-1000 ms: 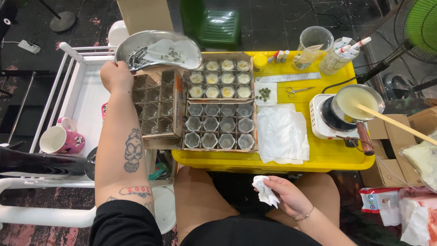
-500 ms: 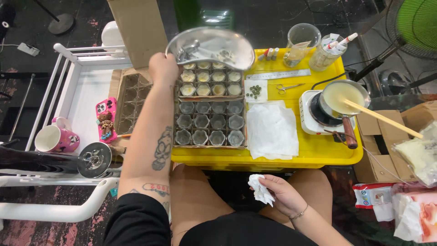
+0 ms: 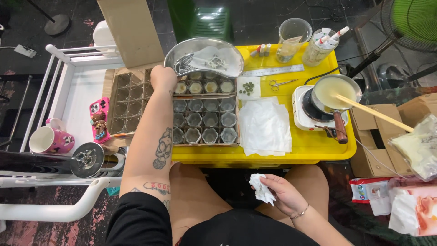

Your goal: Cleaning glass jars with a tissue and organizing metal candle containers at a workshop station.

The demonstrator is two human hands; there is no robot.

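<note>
— What are your hands on?

— My right hand (image 3: pixel 284 193) is closed around a crumpled white tissue (image 3: pixel 262 188), low over my lap; my left hand (image 3: pixel 163 78) rests on the cardboard tray of small glass jars (image 3: pixel 205 119), at its far left corner; whether those fingers grip I cannot tell.

— And nearby?

— A kidney-shaped steel dish (image 3: pixel 205 55) just beyond; the yellow table (image 3: pixel 318 150) beneath.
</note>
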